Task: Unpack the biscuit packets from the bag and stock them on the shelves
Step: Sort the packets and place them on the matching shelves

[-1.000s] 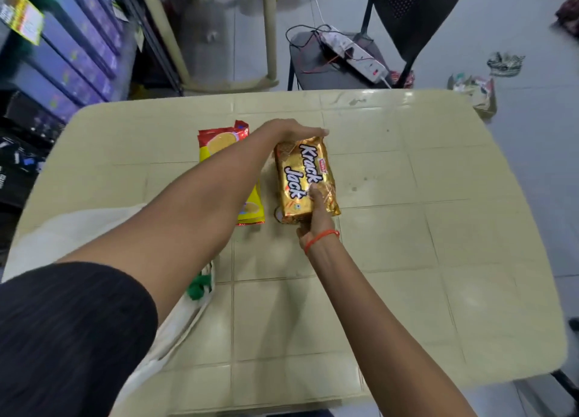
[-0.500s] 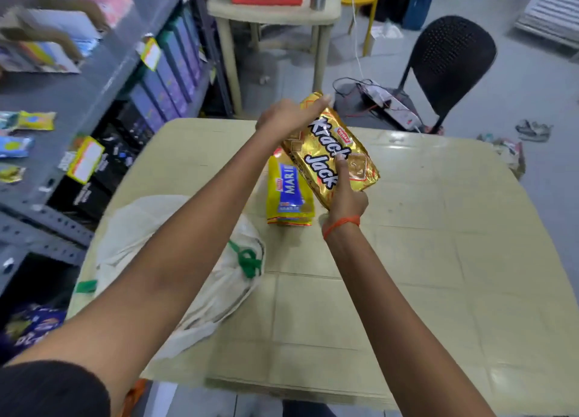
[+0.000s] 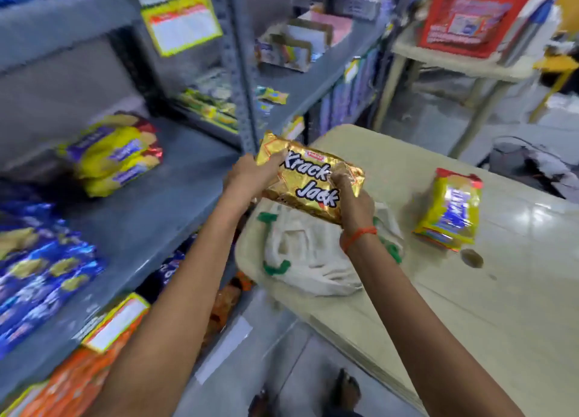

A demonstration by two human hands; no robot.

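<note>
A gold Krack Jack biscuit packet [image 3: 313, 181] is held in the air between the table and the grey shelf [image 3: 150, 216]. My left hand [image 3: 247, 178] grips its far left end and my right hand [image 3: 354, 200] grips its near right end. Below it the white cloth bag [image 3: 307, 260] with green handles lies slumped on the table's left corner. A yellow Marie biscuit packet [image 3: 448, 209] rests on the table [image 3: 470, 307] to the right. A stack of yellow biscuit packets [image 3: 116, 153] sits on the shelf at the left.
Blue packets [image 3: 37, 272] lie on the shelf's near left, orange packets [image 3: 62, 382] on the level below. A vertical shelf post [image 3: 244, 103] stands just behind the held packet. A red basket [image 3: 470, 12] sits on a small table at the back right.
The view has swung left from the table toward the shelves. Both hands lifted the Krack Jack packet off the table and carried it left, over the bag, toward the shelf.
</note>
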